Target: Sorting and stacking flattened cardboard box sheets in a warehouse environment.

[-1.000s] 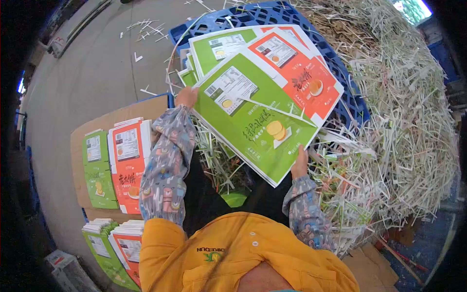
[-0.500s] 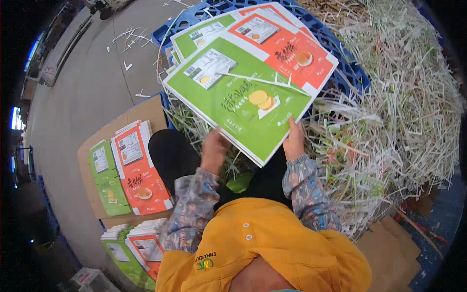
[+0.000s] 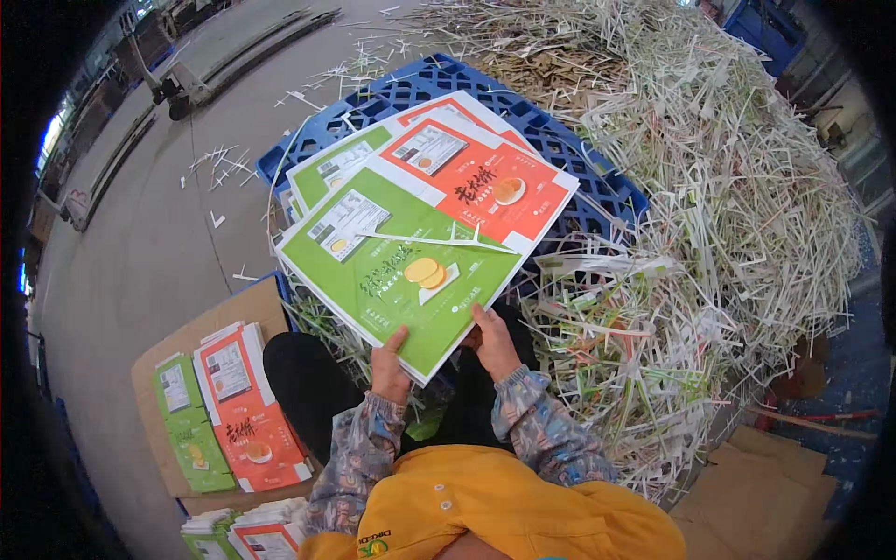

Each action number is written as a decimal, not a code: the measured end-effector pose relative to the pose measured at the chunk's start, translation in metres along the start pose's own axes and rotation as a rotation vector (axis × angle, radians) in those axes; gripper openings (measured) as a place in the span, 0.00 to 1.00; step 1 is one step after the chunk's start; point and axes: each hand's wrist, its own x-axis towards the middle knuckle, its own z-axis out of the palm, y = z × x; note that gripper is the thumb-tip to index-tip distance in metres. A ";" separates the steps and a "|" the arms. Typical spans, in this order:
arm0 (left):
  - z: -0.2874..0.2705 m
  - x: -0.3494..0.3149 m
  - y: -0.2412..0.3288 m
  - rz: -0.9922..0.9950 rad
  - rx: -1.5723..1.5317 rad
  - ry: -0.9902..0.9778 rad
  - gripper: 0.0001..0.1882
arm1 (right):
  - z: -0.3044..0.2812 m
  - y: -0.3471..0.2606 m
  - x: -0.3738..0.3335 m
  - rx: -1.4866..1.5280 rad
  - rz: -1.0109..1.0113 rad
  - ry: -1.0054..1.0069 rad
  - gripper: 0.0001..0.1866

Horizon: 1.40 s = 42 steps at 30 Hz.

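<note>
A stack of large printed sheets (image 3: 373, 289), green and orange-red with pictures of round cakes, lies before me over a blue plastic pallet. My left hand (image 3: 390, 366) grips its near left edge, thumb on top and fingers beneath. At the near right corner my right hand (image 3: 493, 342) holds the stack in the same way. Across the green print rests a thin white paper strip (image 3: 439, 241) with short side branches. More printed sheets (image 3: 341, 161) show under the far side of the stack.
A large heap of shredded paper strips (image 3: 719, 233) fills the right. Left of my knee, green (image 3: 194, 420) and red (image 3: 245, 411) printed stacks lie on cardboard (image 3: 154, 373). The blue pallet (image 3: 597, 191) shows beyond the sheets. A pallet jack (image 3: 182, 89) stands far left.
My left hand has come onto the stack's near edge; before, it was beside it. The view has shifted, so the whole scene appears lower and further left. My right hand keeps hold.
</note>
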 end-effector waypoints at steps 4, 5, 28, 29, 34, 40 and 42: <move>0.002 0.003 0.011 -0.034 -0.069 -0.003 0.21 | 0.006 -0.005 -0.002 0.174 -0.022 -0.077 0.12; 0.004 0.004 0.015 -0.031 -0.071 -0.004 0.21 | 0.007 -0.003 -0.003 0.173 -0.023 -0.080 0.12; 0.004 -0.003 0.030 0.029 0.062 -0.097 0.20 | -0.086 -0.047 0.017 -0.537 -0.010 0.132 0.19; 0.002 -0.002 0.025 0.012 0.068 -0.094 0.20 | -0.078 -0.047 0.027 -0.420 0.034 0.179 0.23; 0.005 -0.007 0.016 0.009 0.134 -0.052 0.20 | -0.033 -0.056 0.071 -0.219 -0.171 0.307 0.21; 0.002 -0.003 0.012 0.017 0.087 -0.050 0.20 | -0.043 -0.063 0.092 -0.547 -0.171 0.570 0.16; -0.001 0.000 0.011 -0.025 0.072 -0.017 0.20 | -0.048 -0.059 0.092 -0.616 -0.372 0.417 0.14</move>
